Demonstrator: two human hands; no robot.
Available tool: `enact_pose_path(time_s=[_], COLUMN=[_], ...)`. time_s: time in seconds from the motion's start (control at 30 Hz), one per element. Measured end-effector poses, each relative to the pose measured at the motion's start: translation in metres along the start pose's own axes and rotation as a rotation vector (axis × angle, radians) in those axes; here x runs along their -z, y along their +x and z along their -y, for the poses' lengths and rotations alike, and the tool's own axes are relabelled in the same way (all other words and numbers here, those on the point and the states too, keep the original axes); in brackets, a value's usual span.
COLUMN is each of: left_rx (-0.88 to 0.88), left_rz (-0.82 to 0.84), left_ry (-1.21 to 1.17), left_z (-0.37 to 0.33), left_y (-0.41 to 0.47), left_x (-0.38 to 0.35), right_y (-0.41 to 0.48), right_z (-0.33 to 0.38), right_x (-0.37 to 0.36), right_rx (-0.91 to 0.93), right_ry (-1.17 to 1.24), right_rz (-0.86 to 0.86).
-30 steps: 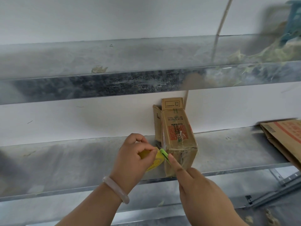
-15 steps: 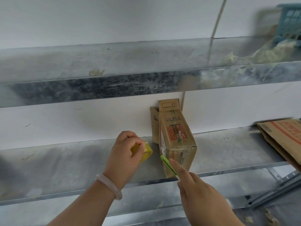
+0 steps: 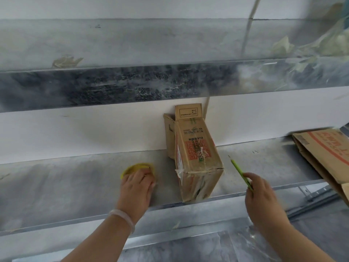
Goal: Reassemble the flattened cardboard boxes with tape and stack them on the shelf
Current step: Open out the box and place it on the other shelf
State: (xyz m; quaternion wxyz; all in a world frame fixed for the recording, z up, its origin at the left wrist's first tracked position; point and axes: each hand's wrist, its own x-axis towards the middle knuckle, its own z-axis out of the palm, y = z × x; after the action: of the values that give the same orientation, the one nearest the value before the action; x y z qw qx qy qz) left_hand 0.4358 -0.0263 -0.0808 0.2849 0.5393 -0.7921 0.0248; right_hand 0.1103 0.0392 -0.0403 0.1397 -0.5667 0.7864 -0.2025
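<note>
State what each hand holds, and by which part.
Right hand pinches the green pencil-like tool by its lower end, tip up. Left hand lies over the near side of the yellow tape roll on the shelf; a grip cannot be told.

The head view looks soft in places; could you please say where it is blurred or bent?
Head view: the upper shelf is smeared toward its right end; the box is fairly sharp; the left hand on the tape roll and right hand holding the pencil look slightly soft; shelf edges bow.

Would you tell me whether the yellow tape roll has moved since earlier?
Yes: the yellow tape roll went left, away from the brown cardboard box.
</note>
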Motion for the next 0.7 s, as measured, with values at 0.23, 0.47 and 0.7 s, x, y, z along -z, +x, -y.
enact_pose_path(time_s=[0.23,0.47,0.7], left_rx=[-0.005,0.22,0.609], left_rz=[0.153,-0.106,-0.086], left_ry=[-0.16,-0.625,-1.322], left_z=[0.004,-0.095,-0.165], left_y=[-0.025,0.007,0.037], left_x=[-0.012,0.054,0.049], right_y=[0.044,-0.014,-0.028], right_z=[-0.016,0.059,0.111], right_x=[-0.034,0.007,0.0], right_rx=[0.139,0.17,0.141], right_ry=[-0.427,0.836,1.173], right_rz=[0.155,-0.072,0.173])
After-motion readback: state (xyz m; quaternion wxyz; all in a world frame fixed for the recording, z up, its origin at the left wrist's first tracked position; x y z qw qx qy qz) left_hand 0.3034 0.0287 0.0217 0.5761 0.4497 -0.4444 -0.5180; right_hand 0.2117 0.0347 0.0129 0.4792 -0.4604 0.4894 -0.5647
